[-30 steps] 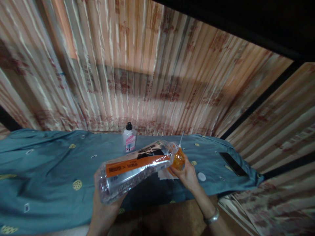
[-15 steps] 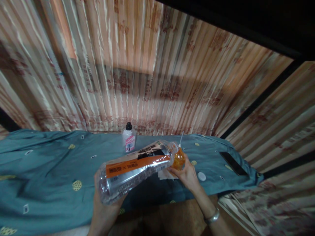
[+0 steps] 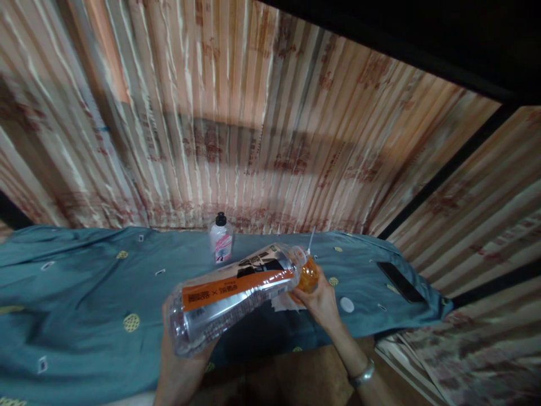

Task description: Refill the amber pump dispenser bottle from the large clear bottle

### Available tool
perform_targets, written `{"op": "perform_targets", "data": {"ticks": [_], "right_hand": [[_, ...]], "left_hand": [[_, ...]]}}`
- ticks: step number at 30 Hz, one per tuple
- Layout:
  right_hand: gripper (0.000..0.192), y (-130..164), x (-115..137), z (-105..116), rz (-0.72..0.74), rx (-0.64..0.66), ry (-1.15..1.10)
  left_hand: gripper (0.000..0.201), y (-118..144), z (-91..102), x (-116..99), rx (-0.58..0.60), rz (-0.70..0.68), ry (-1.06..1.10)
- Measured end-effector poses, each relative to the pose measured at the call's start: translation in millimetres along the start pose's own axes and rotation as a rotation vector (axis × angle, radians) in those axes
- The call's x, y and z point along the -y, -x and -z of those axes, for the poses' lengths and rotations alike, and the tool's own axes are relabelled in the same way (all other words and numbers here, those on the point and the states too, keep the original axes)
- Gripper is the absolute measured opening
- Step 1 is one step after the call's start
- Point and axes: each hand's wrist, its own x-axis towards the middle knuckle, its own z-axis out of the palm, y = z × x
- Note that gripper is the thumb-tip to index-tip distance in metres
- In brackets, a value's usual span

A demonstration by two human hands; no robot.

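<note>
left hand (image 3: 181, 366): fingers wrapped round the base of a big clear bottle (image 3: 234, 293), tipped nearly flat, mouth at the small orange bottle (image 3: 307, 276)
right hand (image 3: 323, 301): fingers closed on that orange bottle, just above the bench (image 3: 84, 293)
edges: bench's front edge right under the hands, wall close behind
room: loads of bare cloth on the left
count: three bottles incl. one white bottle (image 3: 221, 241), one cap (image 3: 347, 304), one phone (image 3: 399, 281)

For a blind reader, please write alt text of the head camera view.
The left hand tilts a large clear plastic bottle with an orange label toward a small orange container held by the right hand, above a teal patterned cloth.
</note>
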Motion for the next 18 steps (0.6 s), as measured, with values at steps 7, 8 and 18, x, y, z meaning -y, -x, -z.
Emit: {"op": "perform_targets", "data": {"ticks": [7, 8, 18], "right_hand": [[0.078, -0.1, -8.7, -3.3, 0.039, -0.041, 0.013], [0.079, -0.1, -9.1, -3.6, 0.039, -0.045, 0.013], [0.080, -0.7, -7.4, -3.9, 0.025, -0.035, -0.029]], "left_hand": [[0.082, -1.7, 2.6, 0.1, -0.006, -0.043, -0.040], [0.081, -2.8, 3.2, 0.9, -0.003, -0.049, -0.047], [0.073, 0.1, -0.1, 5.7, 0.006, -0.082, -0.062]]}}
